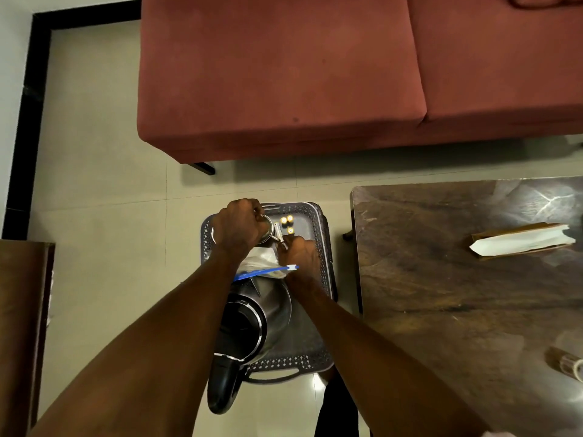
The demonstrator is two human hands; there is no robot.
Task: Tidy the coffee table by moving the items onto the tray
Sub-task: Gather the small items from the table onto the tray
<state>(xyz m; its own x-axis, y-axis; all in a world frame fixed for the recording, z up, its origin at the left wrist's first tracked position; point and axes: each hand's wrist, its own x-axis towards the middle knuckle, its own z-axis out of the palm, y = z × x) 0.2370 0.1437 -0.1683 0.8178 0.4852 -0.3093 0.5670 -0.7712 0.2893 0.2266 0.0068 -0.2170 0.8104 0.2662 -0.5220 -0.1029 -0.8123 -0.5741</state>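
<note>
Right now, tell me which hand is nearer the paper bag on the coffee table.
Right. The right hand is over the tray, on the side towards the paper bag. The left hand grips a metal cup further from it.

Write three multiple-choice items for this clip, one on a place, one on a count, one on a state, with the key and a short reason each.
1. Where does the kettle stand?
A. on the coffee table
B. on the grey tray
C. on the sofa

2. How many batteries stand upright on the tray?
A. one
B. three
C. five

3. What is the left hand doing?
A. gripping the steel cup
B. resting open on the floor
C. lifting the tray

Key: 1 B, the kettle's body sits inside the tray's rim. 2 B, three gold tops show near the far edge. 3 A, its fingers curl over the cup's rim.
</note>
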